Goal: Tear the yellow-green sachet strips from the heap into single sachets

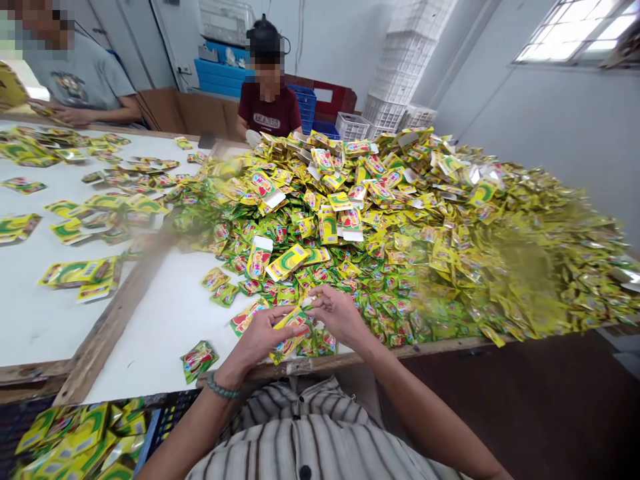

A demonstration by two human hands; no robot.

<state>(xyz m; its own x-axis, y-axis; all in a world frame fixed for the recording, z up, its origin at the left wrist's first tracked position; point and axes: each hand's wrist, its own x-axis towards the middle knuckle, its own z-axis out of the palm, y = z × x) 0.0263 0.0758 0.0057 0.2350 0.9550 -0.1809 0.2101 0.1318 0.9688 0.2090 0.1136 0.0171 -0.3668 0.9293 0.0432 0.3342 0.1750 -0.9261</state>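
Note:
My left hand (263,337) is closed around a small yellow and green carton (291,337) with red lettering, low over the front edge of the table. At the carton's far end, the fingers of my right hand (336,313) pinch together at its white end flap (307,302). Exactly what the right fingertips grip is partly hidden. Around both hands lie small green sachets (317,343). Another carton (247,315) rests just beyond my left hand, and a loose green sachet (199,361) lies to its left.
A large heap of sachets and cartons (370,200) covers the middle and right. A wooden strip (120,313) divides the white table (150,327). Cartons (83,273) lie on the left section. A crate (150,433) of cartons stands lower left. Two people (270,110) sit across.

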